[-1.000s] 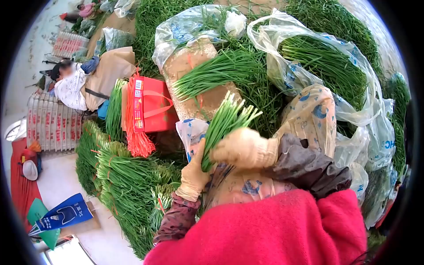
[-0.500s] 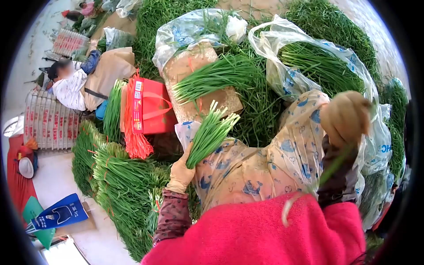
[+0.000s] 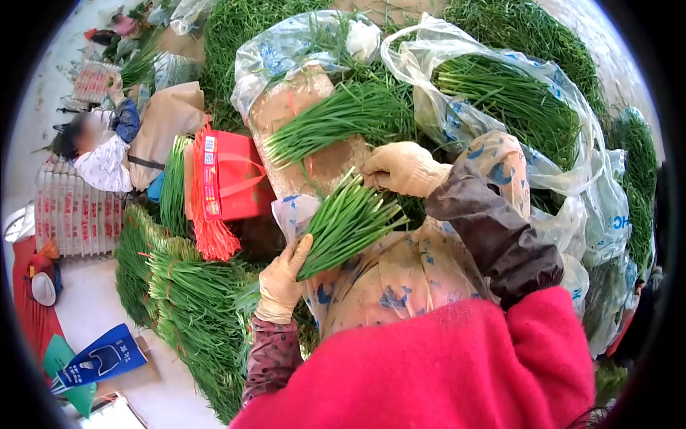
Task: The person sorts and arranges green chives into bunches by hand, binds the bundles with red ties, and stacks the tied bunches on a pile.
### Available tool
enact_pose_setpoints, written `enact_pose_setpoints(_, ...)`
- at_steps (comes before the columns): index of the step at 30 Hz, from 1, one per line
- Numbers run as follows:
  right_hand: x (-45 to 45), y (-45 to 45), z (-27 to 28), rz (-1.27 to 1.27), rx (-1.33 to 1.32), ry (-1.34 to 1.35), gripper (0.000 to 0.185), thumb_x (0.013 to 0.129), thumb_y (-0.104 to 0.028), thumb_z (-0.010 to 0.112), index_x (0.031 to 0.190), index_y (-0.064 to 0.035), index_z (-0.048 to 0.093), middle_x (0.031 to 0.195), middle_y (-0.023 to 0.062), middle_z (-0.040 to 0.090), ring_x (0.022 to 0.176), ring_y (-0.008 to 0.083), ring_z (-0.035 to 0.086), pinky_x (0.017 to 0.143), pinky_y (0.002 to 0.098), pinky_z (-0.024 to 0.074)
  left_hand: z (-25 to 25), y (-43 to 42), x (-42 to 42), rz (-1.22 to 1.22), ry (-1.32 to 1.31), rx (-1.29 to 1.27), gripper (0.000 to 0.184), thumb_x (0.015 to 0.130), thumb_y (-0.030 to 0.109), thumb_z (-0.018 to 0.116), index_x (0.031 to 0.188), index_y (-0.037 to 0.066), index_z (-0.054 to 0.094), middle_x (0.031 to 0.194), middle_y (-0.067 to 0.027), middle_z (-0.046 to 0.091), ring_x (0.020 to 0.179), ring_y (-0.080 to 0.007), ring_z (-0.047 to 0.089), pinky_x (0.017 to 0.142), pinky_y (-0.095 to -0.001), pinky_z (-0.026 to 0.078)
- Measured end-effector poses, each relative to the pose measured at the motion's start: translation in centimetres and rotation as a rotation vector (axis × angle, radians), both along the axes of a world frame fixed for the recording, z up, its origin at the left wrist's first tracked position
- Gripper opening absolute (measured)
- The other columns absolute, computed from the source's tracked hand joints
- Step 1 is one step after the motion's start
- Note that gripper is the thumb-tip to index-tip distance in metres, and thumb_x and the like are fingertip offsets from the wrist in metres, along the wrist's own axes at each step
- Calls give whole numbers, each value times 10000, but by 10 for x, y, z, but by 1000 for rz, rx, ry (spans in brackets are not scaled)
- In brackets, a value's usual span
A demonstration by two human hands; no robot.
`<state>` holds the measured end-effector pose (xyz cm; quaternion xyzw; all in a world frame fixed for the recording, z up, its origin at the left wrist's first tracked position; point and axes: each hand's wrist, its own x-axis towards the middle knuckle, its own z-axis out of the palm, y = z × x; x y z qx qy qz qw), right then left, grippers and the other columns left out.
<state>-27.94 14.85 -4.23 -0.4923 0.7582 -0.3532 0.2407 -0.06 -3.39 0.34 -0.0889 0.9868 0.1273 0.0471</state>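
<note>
My left hand (image 3: 281,284), in a pale glove, is closed around a bunch of garlic chives (image 3: 349,227), its pale stem ends pointing up and right. Just beyond those ends is my gloved right hand (image 3: 404,169), fingers pinched together; whatever they hold, if anything, is hidden. A larger bundle of chives (image 3: 341,118) lies across a patterned board (image 3: 280,107) in front of me. Clear plastic printed with blue shapes (image 3: 400,286) covers my lap under both hands.
Left of the board stands a red bag (image 3: 239,175) with red ties (image 3: 216,239) hanging from it. Tied chive bundles (image 3: 193,293) pile up at lower left. An open plastic bag (image 3: 457,118) holds more chives at right. Another person (image 3: 107,154) sits at upper left, beside stacked crates (image 3: 77,214).
My right hand has swung in from the far right to the stem ends of the bunch. The loose leaf and pale scrap seen falling are gone. The bunch looks more fanned out.
</note>
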Motion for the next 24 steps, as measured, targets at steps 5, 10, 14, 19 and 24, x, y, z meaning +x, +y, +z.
enact_pose_setpoints(5,-22,3,2,-209,467,299,173,864,-257,623,956,-135,706,866,89,667,800,299,654,680,408,529,-5,-13,14,31,-1,-38,737,722,59,657,1400,266,454,1244,-137,578,870,-329,638,724,-389,533)
enact_pose_setpoints(10,-44,45,-35,-374,727,498,114,781,-141,660,850,-78,725,834,134,697,761,315,681,690,393,549,-3,-28,27,122,-21,-182,850,667,-53,587,1425,286,408,1256,-151,568,869,-343,633,723,-402,533)
enact_pose_setpoints(14,22,12,5,15,181,114,408,806,-377,680,1113,-111,652,1184,118,593,1100,299,579,887,407,499,-1,-26,22,153,-42,-230,861,668,-52,582,1435,290,391,1259,-162,565,878,-342,633,714,-407,534)
enact_pose_setpoints(19,72,-32,0,-98,-190,266,284,864,-292,638,1089,-120,658,1146,144,626,1057,303,599,868,410,478,2,-14,10,136,22,-193,826,680,-42,600,1424,268,419,1257,-154,574,908,-343,638,736,-396,536)
enact_pose_setpoints(24,32,-30,-8,-597,-305,-845,231,947,-247,569,969,-39,667,798,14,658,670,97,569,619,258,470,-3,-7,16,314,149,348,747,724,-90,625,1408,157,454,1188,-139,643,1031,-207,650,854,-307,517)
